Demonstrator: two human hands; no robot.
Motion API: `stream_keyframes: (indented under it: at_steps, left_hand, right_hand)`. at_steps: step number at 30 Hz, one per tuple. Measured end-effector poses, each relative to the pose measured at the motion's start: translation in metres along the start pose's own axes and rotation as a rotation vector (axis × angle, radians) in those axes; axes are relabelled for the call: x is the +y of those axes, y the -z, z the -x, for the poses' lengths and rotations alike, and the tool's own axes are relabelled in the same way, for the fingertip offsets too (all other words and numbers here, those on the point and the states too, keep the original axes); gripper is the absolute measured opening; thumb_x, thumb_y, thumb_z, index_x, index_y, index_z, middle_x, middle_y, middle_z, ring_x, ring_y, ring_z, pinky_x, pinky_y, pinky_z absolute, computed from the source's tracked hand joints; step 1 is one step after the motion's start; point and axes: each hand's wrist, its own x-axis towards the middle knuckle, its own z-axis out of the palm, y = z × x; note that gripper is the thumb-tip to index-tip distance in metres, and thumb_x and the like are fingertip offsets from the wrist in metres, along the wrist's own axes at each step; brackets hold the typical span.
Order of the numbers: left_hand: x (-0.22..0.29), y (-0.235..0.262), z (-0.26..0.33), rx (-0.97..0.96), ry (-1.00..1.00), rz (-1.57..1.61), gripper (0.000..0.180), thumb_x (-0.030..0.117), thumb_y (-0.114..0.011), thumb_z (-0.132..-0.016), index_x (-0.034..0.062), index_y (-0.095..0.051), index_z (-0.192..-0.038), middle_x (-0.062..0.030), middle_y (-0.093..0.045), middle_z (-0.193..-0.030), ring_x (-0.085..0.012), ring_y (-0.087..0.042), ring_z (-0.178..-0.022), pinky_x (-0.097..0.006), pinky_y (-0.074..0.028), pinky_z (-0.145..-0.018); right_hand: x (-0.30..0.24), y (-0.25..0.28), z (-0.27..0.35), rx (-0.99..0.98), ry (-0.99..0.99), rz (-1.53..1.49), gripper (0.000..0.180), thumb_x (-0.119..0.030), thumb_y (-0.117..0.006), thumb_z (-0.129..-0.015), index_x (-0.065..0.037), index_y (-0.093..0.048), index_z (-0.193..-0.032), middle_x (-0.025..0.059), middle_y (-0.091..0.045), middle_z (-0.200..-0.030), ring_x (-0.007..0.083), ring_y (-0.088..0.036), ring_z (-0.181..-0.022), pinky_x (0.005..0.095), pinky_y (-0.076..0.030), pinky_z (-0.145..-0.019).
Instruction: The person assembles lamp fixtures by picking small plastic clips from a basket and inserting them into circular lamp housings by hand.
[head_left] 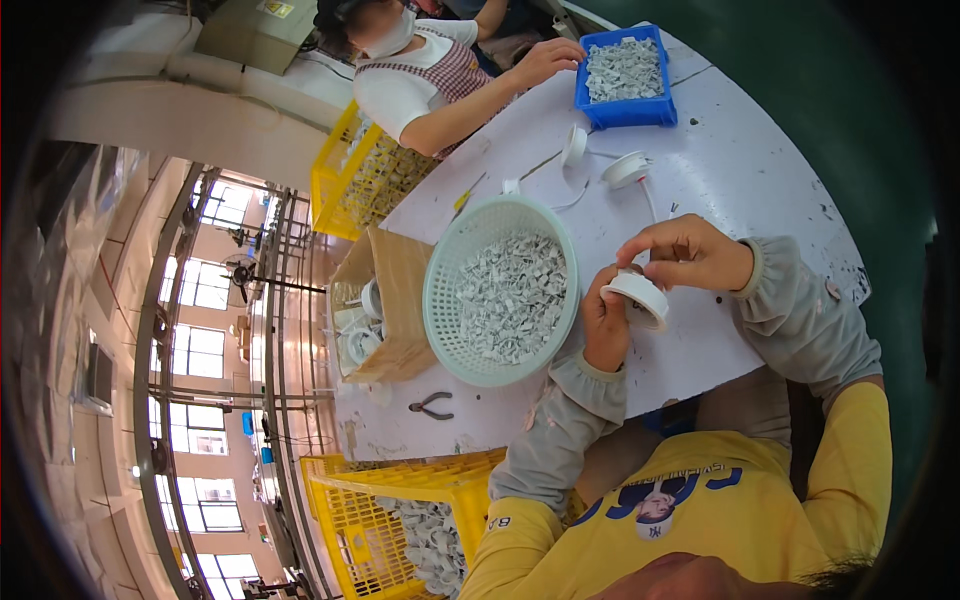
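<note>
My left hand [604, 328] grips a white round plastic housing [640, 292] by its side, above the table near my body. My right hand [692, 252] is closed over the top of that housing, thumb and fingers pinched together. Whatever is between those fingertips is too small to make out. Beyond my hands, two similar white round parts, a nearer one [626, 170] and a farther one [574, 147], stand on the table with wires running from them. Left of my left hand stands a pale green plastic basket [436, 330] holding many small white-grey pieces [510, 300].
A cardboard box [405, 290] with white round parts and pliers [432, 405] are on the left of the table [740, 150]. A yellow-handled tool [463, 200] lies farther off. A co-worker's hand [550, 62] touches a blue bin [655, 112]. Yellow crates [360, 540] flank the table.
</note>
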Motion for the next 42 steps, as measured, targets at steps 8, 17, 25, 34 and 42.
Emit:
stream_keyframes:
  at_steps: [8,17,25,34,42]
  left_hand:
    - [-0.006,0.0,-0.001,-0.043,0.084,0.209,0.041,0.043,-0.043,-0.09,0.0022,-0.048,-0.089,-0.005,-0.05,-0.078,-0.0153,-0.052,-0.069,-0.027,-0.043,-0.058]
    - [-0.002,0.001,0.001,-0.12,0.258,0.243,0.042,0.031,-0.041,-0.089,-0.0016,-0.041,-0.116,-0.003,-0.05,-0.079,-0.0117,-0.052,-0.069,-0.025,-0.045,-0.059]
    - [-0.011,0.002,-0.001,0.046,0.256,0.222,0.054,0.039,-0.037,-0.093,-0.0047,-0.033,-0.125,-0.0016,-0.049,-0.085,-0.0079,-0.05,-0.074,-0.021,-0.043,-0.061]
    - [-0.02,0.011,-0.003,-0.036,0.174,0.178,0.052,0.045,-0.036,-0.092,-0.0025,-0.042,-0.113,-0.0003,-0.049,-0.087,-0.0077,-0.049,-0.078,-0.021,-0.04,-0.061]
    - [-0.011,0.004,-0.002,0.013,0.155,-0.014,0.054,0.052,-0.03,-0.091,0.0027,-0.051,-0.095,-0.0012,-0.052,-0.083,-0.0078,-0.049,-0.075,-0.022,-0.041,-0.065]
  right_hand:
    - [-0.002,-0.003,0.001,-0.059,0.002,0.014,0.03,0.002,-0.055,-0.08,0.002,-0.058,-0.109,0.0095,-0.064,-0.091,0.0075,-0.059,-0.067,0.0197,-0.049,-0.06]
    - [-0.004,-0.009,0.004,-0.007,-0.032,-0.093,0.017,0.0,-0.054,-0.082,0.006,-0.055,-0.098,0.0113,-0.063,-0.08,0.0135,-0.062,-0.061,0.0245,-0.052,-0.057]
    - [-0.005,-0.01,0.001,-0.055,-0.033,0.018,0.024,-0.007,-0.064,-0.077,-0.002,-0.051,-0.095,0.0121,-0.054,-0.111,0.0106,-0.055,-0.086,0.0229,-0.049,-0.07]
    - [-0.005,-0.011,-0.001,-0.012,0.008,0.031,0.026,-0.005,-0.067,-0.073,-0.004,-0.048,-0.09,0.0079,-0.054,-0.105,0.0079,-0.051,-0.079,0.0209,-0.049,-0.064]
    - [-0.02,0.001,0.003,0.052,0.306,0.61,0.034,-0.004,-0.065,-0.072,-0.004,-0.055,-0.105,0.0084,-0.058,-0.101,0.0167,-0.055,-0.085,0.0294,-0.046,-0.068]
